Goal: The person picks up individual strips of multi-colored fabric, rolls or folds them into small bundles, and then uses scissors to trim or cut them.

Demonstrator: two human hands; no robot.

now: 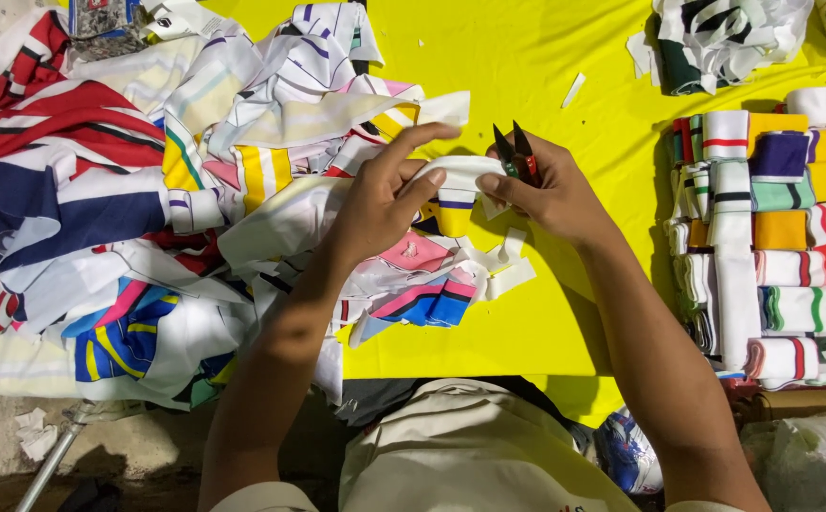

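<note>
Over a yellow table [546, 57], my left hand [385, 194] and my right hand [550, 194] both pinch a small white knitted strip [458, 182] with a yellow and purple band. My right hand also holds small thread snips [517, 152] with dark blades pointing up and a red grip. The strip stretches between the two hands, just above a loose heap of striped knitted pieces [195, 190].
The heap of striped collars and cuffs covers the table's left half. Neatly folded striped pieces [783, 237] are stacked in rows at the right. Another bundle [726, 38] lies at the top right. White scraps [503, 270] lie under my hands. Plastic bags [802, 455] sit below the table's edge.
</note>
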